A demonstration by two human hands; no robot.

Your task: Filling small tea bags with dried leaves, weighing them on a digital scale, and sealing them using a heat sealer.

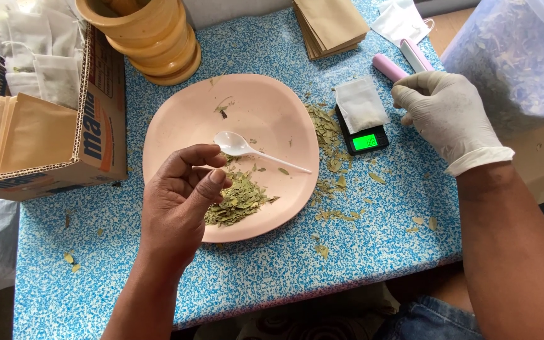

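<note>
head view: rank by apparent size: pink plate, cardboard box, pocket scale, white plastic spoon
1. pink plate
2. cardboard box, cut off by the frame edge, so it may really be bigger than the plate
3. white plastic spoon and pocket scale: too close to rank; the spoon is longer, the scale wider

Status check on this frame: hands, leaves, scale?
Left hand bare, pinching leaves over pink plate. Gloved right hand beside scale bearing a white sachet. White spoon lies in plate.
</note>
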